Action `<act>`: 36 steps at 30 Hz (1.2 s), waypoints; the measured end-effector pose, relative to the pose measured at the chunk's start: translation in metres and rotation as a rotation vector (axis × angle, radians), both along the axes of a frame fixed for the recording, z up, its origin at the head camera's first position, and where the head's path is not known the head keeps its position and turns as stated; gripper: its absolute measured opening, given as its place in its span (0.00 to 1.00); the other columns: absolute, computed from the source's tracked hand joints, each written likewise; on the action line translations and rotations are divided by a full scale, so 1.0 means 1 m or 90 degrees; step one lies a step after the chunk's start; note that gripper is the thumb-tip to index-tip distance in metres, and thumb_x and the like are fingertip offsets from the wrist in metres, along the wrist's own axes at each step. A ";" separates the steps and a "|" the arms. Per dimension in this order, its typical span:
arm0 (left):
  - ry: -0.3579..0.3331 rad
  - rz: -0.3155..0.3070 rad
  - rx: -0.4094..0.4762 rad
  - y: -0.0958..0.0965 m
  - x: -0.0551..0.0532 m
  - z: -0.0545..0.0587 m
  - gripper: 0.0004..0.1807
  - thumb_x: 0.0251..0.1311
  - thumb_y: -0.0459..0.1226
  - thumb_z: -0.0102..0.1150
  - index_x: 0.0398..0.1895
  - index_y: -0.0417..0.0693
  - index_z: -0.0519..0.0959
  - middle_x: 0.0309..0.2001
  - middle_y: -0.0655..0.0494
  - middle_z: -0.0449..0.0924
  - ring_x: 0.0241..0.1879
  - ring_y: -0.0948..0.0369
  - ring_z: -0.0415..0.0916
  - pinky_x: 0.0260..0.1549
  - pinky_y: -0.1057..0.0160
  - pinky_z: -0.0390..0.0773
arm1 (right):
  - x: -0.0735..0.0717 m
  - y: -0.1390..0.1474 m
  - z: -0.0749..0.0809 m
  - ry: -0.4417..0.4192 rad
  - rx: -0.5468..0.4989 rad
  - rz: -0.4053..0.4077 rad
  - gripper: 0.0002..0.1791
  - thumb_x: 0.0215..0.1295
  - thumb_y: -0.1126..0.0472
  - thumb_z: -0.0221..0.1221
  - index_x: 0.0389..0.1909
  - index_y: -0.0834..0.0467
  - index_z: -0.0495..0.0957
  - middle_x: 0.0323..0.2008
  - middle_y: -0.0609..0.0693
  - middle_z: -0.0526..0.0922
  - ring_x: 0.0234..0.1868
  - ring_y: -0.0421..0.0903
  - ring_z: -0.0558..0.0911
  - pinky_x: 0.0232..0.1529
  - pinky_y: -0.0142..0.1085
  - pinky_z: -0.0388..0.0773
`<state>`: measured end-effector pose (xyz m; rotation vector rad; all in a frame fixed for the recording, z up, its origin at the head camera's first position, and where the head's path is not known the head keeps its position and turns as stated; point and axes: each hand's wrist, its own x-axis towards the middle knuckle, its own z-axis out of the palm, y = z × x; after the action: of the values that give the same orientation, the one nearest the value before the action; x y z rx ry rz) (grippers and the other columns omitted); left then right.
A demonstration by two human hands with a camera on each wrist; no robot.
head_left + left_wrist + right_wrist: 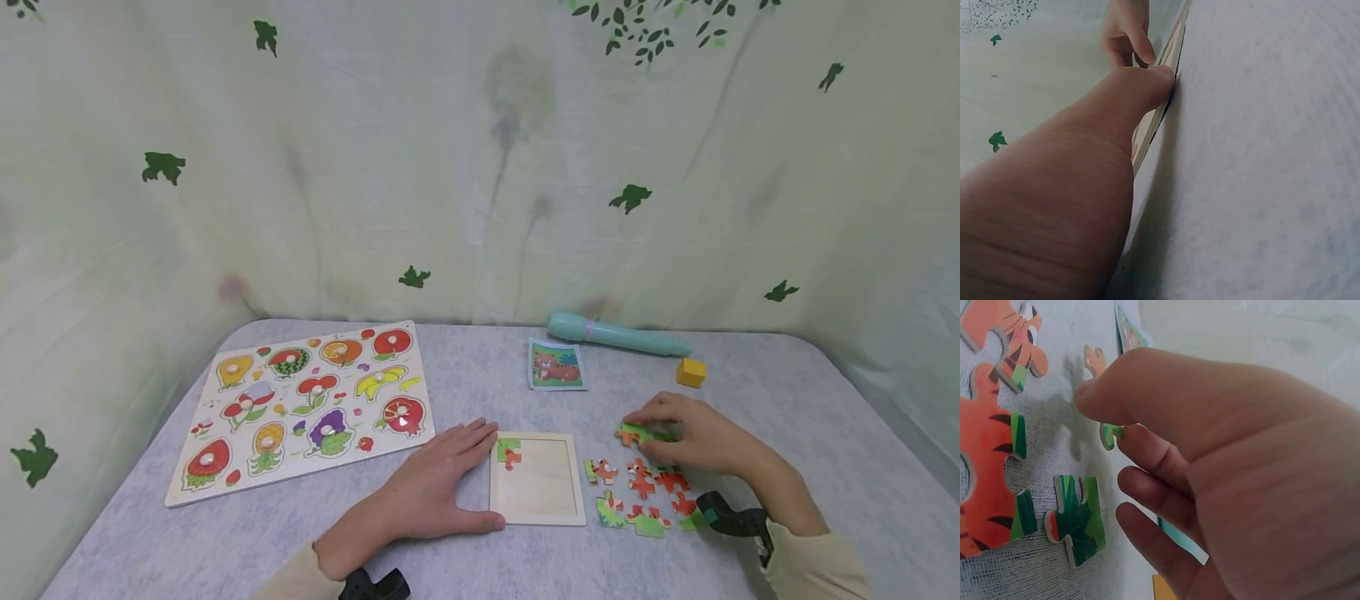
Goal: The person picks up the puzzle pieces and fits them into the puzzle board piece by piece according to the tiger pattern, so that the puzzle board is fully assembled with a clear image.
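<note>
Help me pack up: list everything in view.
Fruit board: one, white, table's left
Tray: one, beige, centre
Fitted piece: one, green and orange, in tray
Loose pieces: several, orange and green, right of tray
Card: one, multicoloured, behind tray
Rod: one, turquoise, far side
Block: one, yellow, near rod
Table: one, grey, beneath
Backdrop: one, pale green, behind
Wrist devices: two, black, worn
Sleeves: two, beige, forearms
Left hand: one, touching tray
Right hand: one, pinching piece
</note>
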<state>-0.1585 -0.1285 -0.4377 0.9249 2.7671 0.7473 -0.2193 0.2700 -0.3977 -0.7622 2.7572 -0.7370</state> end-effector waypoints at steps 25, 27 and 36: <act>-0.005 0.002 -0.011 0.000 -0.001 0.000 0.57 0.54 0.73 0.62 0.81 0.51 0.61 0.81 0.62 0.56 0.82 0.60 0.49 0.79 0.47 0.55 | 0.007 -0.019 0.005 0.112 -0.046 0.023 0.18 0.61 0.64 0.70 0.51 0.47 0.89 0.44 0.38 0.79 0.40 0.42 0.78 0.35 0.32 0.80; -0.008 0.003 -0.014 0.000 -0.001 0.000 0.57 0.54 0.72 0.62 0.81 0.51 0.60 0.82 0.62 0.55 0.82 0.61 0.48 0.79 0.48 0.55 | 0.008 -0.021 0.005 0.117 -0.046 0.026 0.18 0.61 0.63 0.70 0.52 0.47 0.89 0.44 0.39 0.79 0.40 0.42 0.77 0.35 0.32 0.80; -0.012 0.006 -0.010 0.001 0.000 0.001 0.57 0.54 0.71 0.63 0.81 0.51 0.61 0.81 0.62 0.56 0.82 0.61 0.48 0.79 0.48 0.55 | 0.011 -0.030 0.007 0.132 -0.070 0.045 0.18 0.61 0.64 0.70 0.52 0.49 0.88 0.44 0.39 0.79 0.41 0.42 0.78 0.36 0.33 0.81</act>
<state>-0.1588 -0.1276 -0.4364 0.8984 2.7583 0.7311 -0.2079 0.2403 -0.3905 -1.0054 2.8725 -0.8444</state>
